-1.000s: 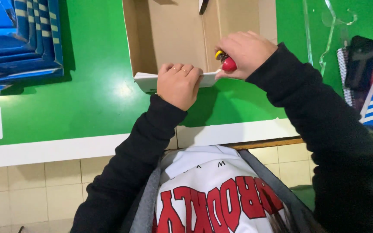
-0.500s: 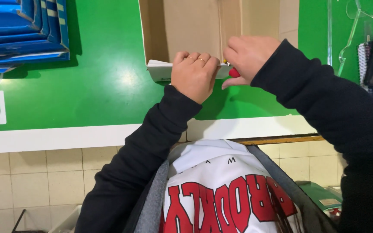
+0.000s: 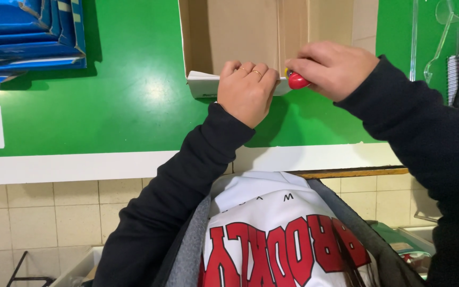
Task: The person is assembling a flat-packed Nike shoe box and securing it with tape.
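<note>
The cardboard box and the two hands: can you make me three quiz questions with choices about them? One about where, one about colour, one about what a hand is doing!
1. Where does the left hand rest?
A. on the box's white front flap
B. on the blue stack
C. on the floor tiles

2. What colour is the table?
A. yellow
B. green
C. black

3. How is the right hand?
A. open and flat
B. closed on a small red tool
C. hanging free

Answers: 1 A, its fingers curl over the flap of the cardboard box; 2 B, green surface all around; 3 B, the red tool peeks from its fingers.
</note>
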